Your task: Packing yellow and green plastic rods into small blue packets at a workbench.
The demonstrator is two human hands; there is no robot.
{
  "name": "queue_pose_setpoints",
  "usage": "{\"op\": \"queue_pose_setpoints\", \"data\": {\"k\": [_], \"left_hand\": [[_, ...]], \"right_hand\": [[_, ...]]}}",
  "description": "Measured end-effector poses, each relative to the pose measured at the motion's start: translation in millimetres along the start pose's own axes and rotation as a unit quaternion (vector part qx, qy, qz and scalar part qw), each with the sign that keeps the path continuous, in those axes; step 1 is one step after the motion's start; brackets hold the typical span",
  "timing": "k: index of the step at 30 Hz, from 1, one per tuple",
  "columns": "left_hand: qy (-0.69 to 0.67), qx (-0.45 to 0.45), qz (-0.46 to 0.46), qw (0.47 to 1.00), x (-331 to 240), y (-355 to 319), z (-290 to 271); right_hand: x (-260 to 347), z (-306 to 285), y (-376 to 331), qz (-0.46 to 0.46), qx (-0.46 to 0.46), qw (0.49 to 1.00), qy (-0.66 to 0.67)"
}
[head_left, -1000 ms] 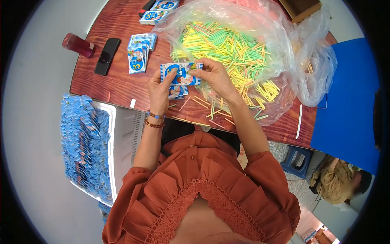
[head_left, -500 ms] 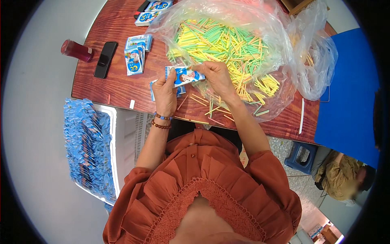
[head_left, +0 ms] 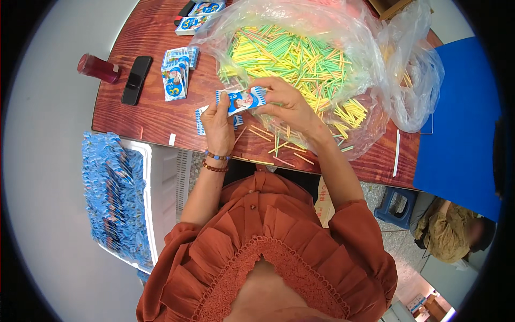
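Note:
Above the table's near edge, a small blue-and-white sachet with a cartoon picture is held level between my hands. My left hand pinches its left end, thumb on top. At the right end, the curled fingers and thumb of my right hand close around the sachet's edges. Another blue-and-white sachet lies on the table, partly hidden under my left hand. Just beyond my right hand, a big clear plastic bag lies spread, heaped with thin yellow, green and pink sticks.
Left on the table are a stack of sachets, a black phone and a red-capped jar. More packets lie farther back. A white foam box of blue sachets stands lower left. At right are a blue board and another person.
My right hand has shifted its hold, its fingers spreading from a pinch to around the sachet's right end. The sachet has tilted slightly, its right end higher.

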State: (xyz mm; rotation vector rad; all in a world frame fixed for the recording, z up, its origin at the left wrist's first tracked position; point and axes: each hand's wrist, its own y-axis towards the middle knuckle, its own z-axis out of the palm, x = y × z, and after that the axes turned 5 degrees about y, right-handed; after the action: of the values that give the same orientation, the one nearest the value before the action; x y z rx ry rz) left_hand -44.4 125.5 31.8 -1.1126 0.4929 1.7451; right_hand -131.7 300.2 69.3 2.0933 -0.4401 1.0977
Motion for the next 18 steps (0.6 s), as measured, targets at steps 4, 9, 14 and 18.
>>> {"op": "queue_pose_setpoints", "data": {"k": [4, 9, 14, 18], "left_hand": [[-0.014, -0.018, -0.002, 1.0, -8, 1, -12], [-0.023, -0.021, 0.004, 0.999, -8, 1, -10], [-0.034, -0.03, 0.012, 0.999, -11, 0, -16], [-0.038, -0.024, 0.007, 0.999, -8, 2, -18]], "right_hand": [[-20, -38, 24, 0.152, 0.007, 0.988, 0.0], [-73, -68, 64, -0.046, 0.019, 0.893, -0.448], [-81, -68, 75, -0.012, 0.118, 0.844, -0.523], [-86, -70, 73, -0.027, 0.125, 0.843, -0.522]]}}
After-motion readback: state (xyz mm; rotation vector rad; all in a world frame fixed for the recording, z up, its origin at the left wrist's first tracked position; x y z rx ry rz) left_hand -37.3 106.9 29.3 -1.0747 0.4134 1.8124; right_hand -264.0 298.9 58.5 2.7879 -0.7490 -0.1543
